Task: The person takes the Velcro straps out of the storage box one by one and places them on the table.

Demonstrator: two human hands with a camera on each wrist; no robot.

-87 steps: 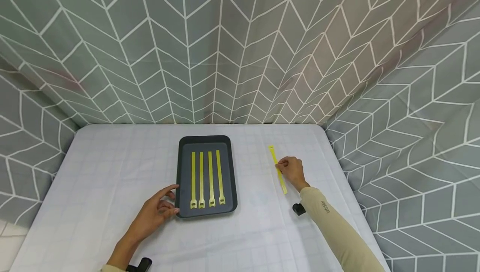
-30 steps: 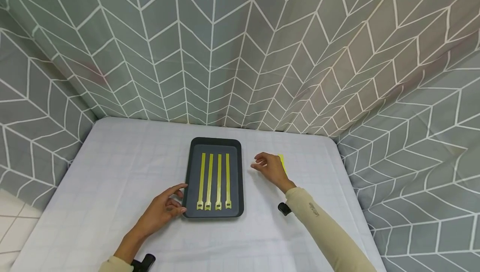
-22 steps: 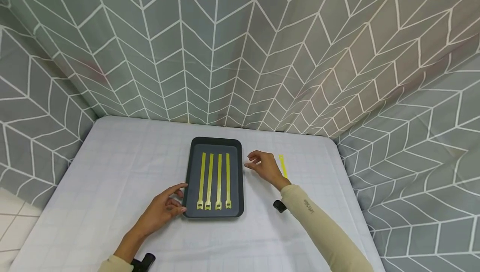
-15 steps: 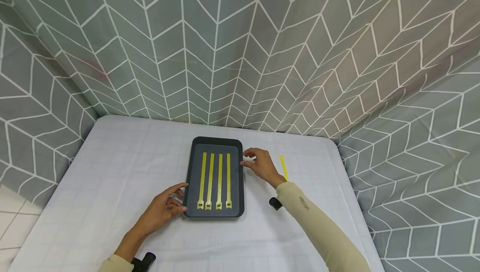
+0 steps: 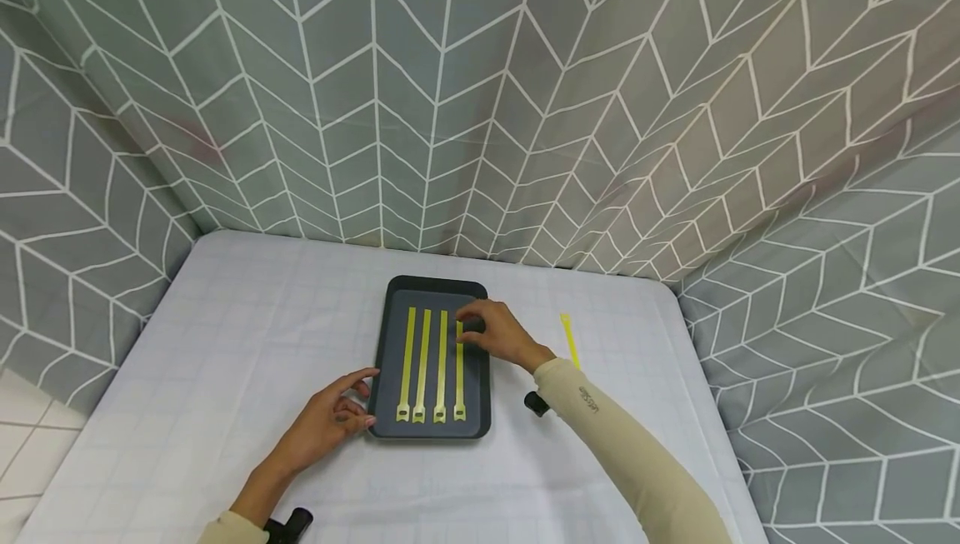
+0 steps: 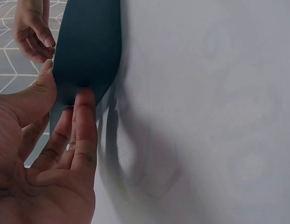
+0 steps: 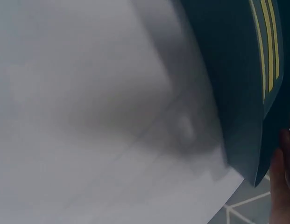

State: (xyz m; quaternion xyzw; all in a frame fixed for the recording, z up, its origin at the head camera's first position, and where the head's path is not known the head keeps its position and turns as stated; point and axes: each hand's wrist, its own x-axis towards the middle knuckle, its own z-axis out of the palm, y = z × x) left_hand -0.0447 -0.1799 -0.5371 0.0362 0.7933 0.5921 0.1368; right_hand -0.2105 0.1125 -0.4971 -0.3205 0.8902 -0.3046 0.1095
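Note:
A dark grey tray (image 5: 429, 432) stands on the white-covered table. Inside it several yellow hook-and-loop cable ties (image 5: 407, 365) lie side by side, slotted heads toward me. At the tray's left side my left hand (image 5: 318, 419) holds the edge; the left wrist view shows the thumb (image 6: 39, 93) at the rim and fingertips against the outer wall. My right hand (image 5: 498, 331) reaches over the tray's right rim, its thumb and fingertips spread apart at the upper end of the rightmost cable tie (image 5: 460, 377), partly covering it. In the right wrist view its fingers (image 7: 280, 172) show at the edge.
Another yellow cable tie (image 5: 570, 340) lies on the table (image 5: 637, 377) to the right, partly behind the right sleeve. A grey curtain (image 5: 480, 94) with white lines rises behind the table and along both sides. Black wrist cameras (image 5: 288, 525) sit on both wrists.
My right hand let go of the loose cable tie on the right and moved left, over the tray's rim to the rightmost tie. The left hand stayed on the tray's edge.

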